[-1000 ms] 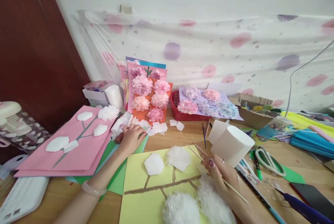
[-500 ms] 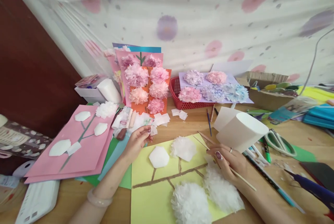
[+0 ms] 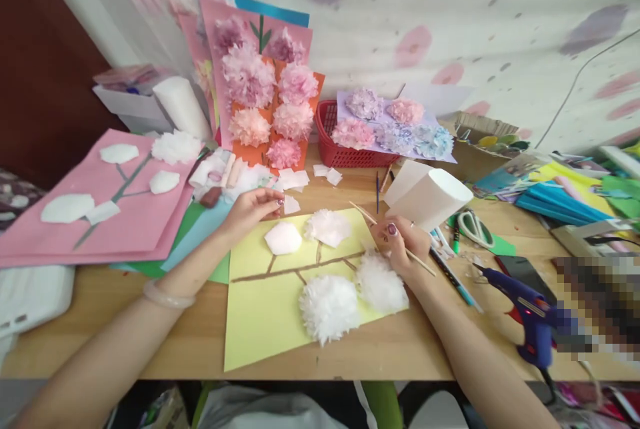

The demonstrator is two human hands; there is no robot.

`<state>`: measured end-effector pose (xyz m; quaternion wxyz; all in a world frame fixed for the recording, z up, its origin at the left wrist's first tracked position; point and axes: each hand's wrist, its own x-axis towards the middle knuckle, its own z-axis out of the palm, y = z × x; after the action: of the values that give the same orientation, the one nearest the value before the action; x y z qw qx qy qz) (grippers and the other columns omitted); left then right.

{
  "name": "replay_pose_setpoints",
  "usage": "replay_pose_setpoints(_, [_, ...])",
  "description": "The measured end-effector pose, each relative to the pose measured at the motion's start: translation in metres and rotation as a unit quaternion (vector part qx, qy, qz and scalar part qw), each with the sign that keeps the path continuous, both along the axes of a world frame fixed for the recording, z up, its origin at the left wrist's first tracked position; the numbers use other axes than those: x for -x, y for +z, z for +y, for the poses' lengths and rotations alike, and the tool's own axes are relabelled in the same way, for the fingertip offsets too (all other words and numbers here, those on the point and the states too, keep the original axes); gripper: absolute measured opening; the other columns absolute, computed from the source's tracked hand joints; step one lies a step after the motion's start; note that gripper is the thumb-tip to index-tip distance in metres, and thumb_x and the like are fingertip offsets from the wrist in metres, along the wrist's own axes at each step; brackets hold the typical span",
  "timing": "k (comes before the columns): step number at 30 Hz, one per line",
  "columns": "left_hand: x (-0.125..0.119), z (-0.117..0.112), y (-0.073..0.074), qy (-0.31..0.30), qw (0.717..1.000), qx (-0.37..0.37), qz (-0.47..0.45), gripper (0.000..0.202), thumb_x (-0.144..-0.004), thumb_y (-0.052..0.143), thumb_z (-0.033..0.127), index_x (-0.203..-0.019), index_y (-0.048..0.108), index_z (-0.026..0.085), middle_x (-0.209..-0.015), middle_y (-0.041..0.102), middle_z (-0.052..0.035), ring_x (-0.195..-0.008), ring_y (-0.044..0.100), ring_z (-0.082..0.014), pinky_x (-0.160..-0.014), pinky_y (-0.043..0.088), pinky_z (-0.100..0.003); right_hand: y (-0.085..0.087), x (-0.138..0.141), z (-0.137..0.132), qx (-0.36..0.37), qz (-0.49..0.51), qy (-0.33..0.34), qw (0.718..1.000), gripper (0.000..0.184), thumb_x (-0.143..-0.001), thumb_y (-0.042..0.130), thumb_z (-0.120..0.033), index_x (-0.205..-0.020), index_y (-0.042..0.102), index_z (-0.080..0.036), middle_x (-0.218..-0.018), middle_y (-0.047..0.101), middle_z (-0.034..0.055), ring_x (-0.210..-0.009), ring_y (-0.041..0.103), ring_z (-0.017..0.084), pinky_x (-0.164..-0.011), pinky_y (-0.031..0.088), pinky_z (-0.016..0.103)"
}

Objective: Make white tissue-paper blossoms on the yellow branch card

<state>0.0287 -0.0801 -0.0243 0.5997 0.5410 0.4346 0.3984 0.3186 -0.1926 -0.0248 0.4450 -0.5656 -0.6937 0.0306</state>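
A yellow card (image 3: 260, 302) with a brown painted branch lies in front of me on the wooden table (image 3: 165, 342). White tissue flowers sit on it: two fluffy ones (image 3: 329, 306) low, a flat one (image 3: 283, 238) and another (image 3: 327, 226) higher up. My left hand (image 3: 250, 208) hovers at the card's upper left corner, fingers pinched on a small white paper piece (image 3: 291, 204). My right hand (image 3: 400, 242) rests at the card's right edge, closed on a thin wooden stick (image 3: 395, 242) and a rolled white sheet (image 3: 427, 199).
A pink card (image 3: 100, 216) with white flowers lies left. Cards of pink tissue flowers (image 3: 265, 96) lean on the wall beside a red basket (image 3: 345, 152). Scissors (image 3: 473, 228), pens, coloured paper (image 3: 560, 199) and a blue glue gun (image 3: 525, 309) lie right.
My left hand lifted off the scrap pile near the pink card and came toward the yellow card, pinching a white piece. My view tilted down; my right hand stayed put.
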Motion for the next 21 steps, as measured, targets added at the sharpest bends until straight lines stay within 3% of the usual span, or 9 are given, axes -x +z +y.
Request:
replay_pose_setpoints(3, [0.004,0.002,-0.001,0.023,0.990,-0.095,0.102,0.027,-0.067,0.067,0.033,-0.087,0.064,0.015,-0.080,0.065,-0.0023,-0.067,0.059,-0.0146,-0.060,0.048,-0.027,0.002,0.003,-0.001,-0.011,0.005,-0.004,1.000,0.043,-0.095,0.034,-0.041,-0.074,0.066,-0.021,-0.069,0.064,0.0066,-0.064,0.059,0.018,-0.060,0.044,0.032])
replay_pose_setpoints(6, [0.010,0.005,0.001,0.060,0.966,-0.181,0.175,0.026,-0.069,0.064,0.029,-0.091,0.064,0.014,-0.077,0.065,-0.0027,-0.069,0.060,-0.0152,-0.064,0.046,-0.026,0.004,0.004,-0.003,-0.041,0.002,0.015,0.999,0.038,-0.095,0.037,-0.035,-0.077,0.068,-0.020,-0.073,0.065,0.0065,-0.065,0.059,0.018,-0.061,0.044,0.031])
replay_pose_setpoints(10, [0.011,0.001,0.009,-0.016,0.927,-0.263,0.268,0.022,-0.070,0.065,0.034,-0.082,0.069,0.016,-0.078,0.069,-0.0029,-0.071,0.059,-0.0162,-0.067,0.045,-0.026,0.007,0.006,-0.004,-0.057,-0.030,0.033,0.997,0.037,-0.096,0.037,-0.030,-0.080,0.068,-0.020,-0.070,0.062,0.0048,-0.062,0.057,0.016,-0.059,0.042,0.030])
replay_pose_setpoints(14, [-0.003,-0.009,0.013,-0.077,0.900,-0.268,0.335,0.024,-0.071,0.066,0.040,-0.078,0.072,0.018,-0.080,0.071,-0.0048,-0.075,0.061,-0.0193,-0.067,0.045,-0.027,0.009,0.006,-0.008,-0.061,-0.040,0.045,0.996,0.040,-0.096,0.035,-0.035,-0.078,0.068,-0.020,-0.066,0.060,0.0048,-0.060,0.055,0.016,-0.057,0.041,0.030])
replay_pose_setpoints(18, [-0.013,-0.016,0.012,-0.093,0.894,-0.251,0.360,0.023,-0.071,0.064,0.039,-0.074,0.071,0.017,-0.078,0.070,-0.0053,-0.075,0.062,-0.0201,-0.066,0.045,-0.028,0.005,0.010,-0.012,-0.012,0.092,0.045,0.995,0.052,-0.095,0.034,-0.050,-0.067,0.066,-0.021,-0.060,0.061,0.0046,-0.056,0.056,0.016,-0.055,0.043,0.030])
replay_pose_setpoints(21, [-0.013,-0.023,0.019,-0.085,0.904,-0.251,0.336,0.023,-0.071,0.063,0.039,-0.074,0.070,0.017,-0.077,0.069,-0.0039,-0.075,0.061,-0.0189,-0.069,0.045,-0.028,0.002,0.019,-0.013,0.039,0.241,0.055,0.968,0.060,-0.092,0.036,-0.059,-0.054,0.061,-0.020,-0.052,0.059,0.0044,-0.047,0.053,0.014,-0.047,0.043,0.028])
